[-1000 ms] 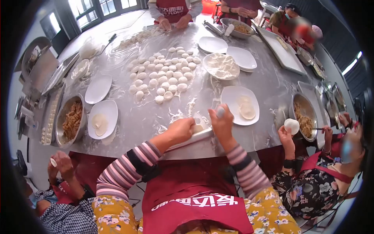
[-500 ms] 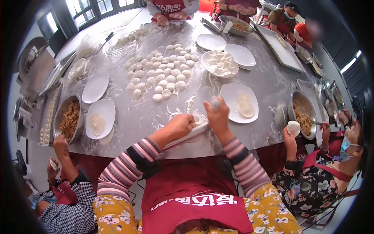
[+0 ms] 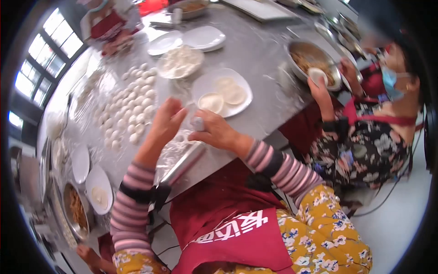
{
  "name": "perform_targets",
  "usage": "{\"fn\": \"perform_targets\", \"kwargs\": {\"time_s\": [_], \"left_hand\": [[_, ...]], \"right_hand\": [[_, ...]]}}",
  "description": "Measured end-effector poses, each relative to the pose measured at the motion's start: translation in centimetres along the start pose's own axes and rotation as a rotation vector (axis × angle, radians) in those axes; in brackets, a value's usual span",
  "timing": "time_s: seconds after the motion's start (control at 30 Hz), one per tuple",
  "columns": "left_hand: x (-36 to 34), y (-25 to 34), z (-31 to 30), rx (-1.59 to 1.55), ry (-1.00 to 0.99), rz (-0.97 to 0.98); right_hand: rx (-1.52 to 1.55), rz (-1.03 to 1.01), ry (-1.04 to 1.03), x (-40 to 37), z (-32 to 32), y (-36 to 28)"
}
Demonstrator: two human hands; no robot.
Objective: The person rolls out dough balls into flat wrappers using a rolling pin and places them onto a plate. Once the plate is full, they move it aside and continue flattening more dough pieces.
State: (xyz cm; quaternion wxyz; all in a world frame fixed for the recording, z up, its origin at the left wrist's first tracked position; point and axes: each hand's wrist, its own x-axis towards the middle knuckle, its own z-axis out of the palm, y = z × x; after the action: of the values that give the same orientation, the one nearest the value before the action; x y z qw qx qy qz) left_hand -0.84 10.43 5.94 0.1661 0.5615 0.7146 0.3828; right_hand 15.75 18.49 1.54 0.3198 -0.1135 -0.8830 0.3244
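My left hand (image 3: pixel 167 119) is raised above the table, slightly blurred, its fingers apart and nothing visible in them. Close by on the right, my right hand (image 3: pixel 214 129) wraps around what looks like a small rolling pin (image 3: pixel 197 123); only its pale, rounded end shows. Just beyond that hand, a white square plate (image 3: pixel 244 103) carries round, flat dough wrappers (image 3: pixel 211 103), the nearest one almost at my knuckles. Left of my left hand lie many small floured dough pieces (image 3: pixel 133 108). Below my hands, a long pale bar (image 3: pixel 183 163) runs along the table's front edge.
A plate heaped with flour (image 3: pixel 181 62) and more white plates (image 3: pixel 204 38) stand farther back. On the right, a person holds a wrapper (image 3: pixel 318 76) beside a bowl of filling (image 3: pixel 306 59). Another filling bowl (image 3: pixel 76 208) and a plate with a wrapper (image 3: pixel 98 189) are left.
The view has swung right. A wrapper has been added to the white plate. My left hand has lifted off the work surface and opened; my right hand still grips the pin.
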Motion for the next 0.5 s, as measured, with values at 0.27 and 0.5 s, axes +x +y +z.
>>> {"fn": "perform_targets", "kwargs": {"time_s": [0.27,0.5], "left_hand": [[-13.2,1.8,0.7,0.463,-0.052,0.136],[-14.2,-3.9,-1.2,0.507,0.130,0.026]], "right_hand": [[0.191,0.251,0.172,-6.6,-6.5,0.4],[-0.350,0.148,0.357,-10.7,-6.8,6.1]]}}
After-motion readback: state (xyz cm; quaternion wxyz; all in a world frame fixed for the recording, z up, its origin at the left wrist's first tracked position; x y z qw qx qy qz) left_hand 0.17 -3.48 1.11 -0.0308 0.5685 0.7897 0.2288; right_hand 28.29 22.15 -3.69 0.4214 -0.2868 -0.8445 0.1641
